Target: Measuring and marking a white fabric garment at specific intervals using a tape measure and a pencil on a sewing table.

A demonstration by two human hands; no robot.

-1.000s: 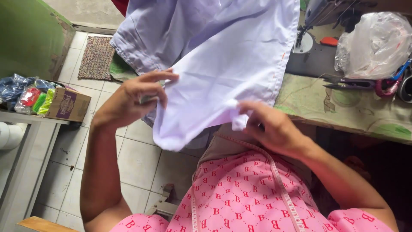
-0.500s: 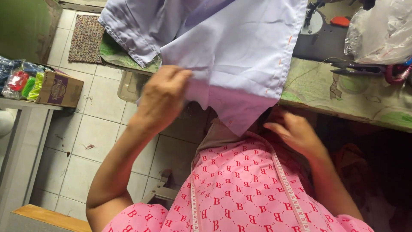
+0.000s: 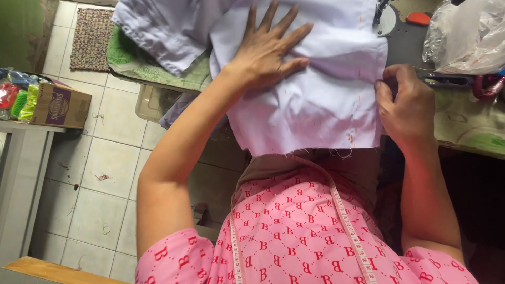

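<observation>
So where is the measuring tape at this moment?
In the head view, the measuring tape hangs around the person's neck over the pink shirt, below the white cloth.

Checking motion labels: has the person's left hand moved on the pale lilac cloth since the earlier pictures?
Yes. The left hand has gone from gripping the hanging pale lilac cloth to lying flat on it, up toward the green-covered table.

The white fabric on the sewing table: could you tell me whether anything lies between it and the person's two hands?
Nothing visible does. The left hand lies flat, fingers spread, directly on the white fabric. The right hand pinches the fabric's right edge, beside the red marks. The measuring tape hangs at the chest, below both hands.
</observation>
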